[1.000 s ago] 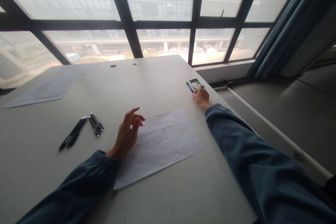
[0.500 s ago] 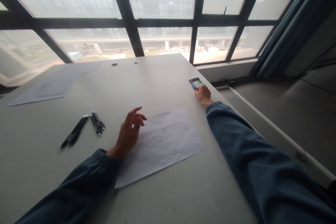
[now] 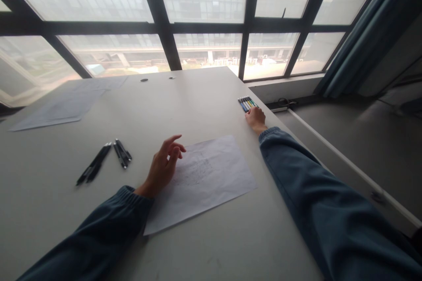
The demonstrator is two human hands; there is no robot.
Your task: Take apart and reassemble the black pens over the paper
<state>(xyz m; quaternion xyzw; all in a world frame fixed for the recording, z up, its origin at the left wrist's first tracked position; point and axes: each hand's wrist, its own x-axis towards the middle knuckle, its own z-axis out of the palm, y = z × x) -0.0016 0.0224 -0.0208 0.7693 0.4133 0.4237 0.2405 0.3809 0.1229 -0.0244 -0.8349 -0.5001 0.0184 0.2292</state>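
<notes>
At the table's right edge, a row of slim coloured marker pens (image 3: 245,103) lies side by side, with blue, white, yellow and green among them. My right hand (image 3: 255,118) is closed over the near ends of this row, its fingertips hidden beneath it. My left hand (image 3: 163,164) hovers or rests over the left part of a white sheet of paper (image 3: 217,189) and holds nothing. Its index finger stretches out while the others bend loosely. Faint dark sketch lines mark the sheet around its middle.
Several black pens (image 3: 94,164) lie in two small groups left of my left hand. More paper sheets (image 3: 62,107) lie at the table's far left. The white table (image 3: 194,109) meets windows at the back; its right edge drops to the floor (image 3: 326,136).
Almost nothing differs. My left hand has shifted very slightly to the right, and my right hand stays at the marker pens.
</notes>
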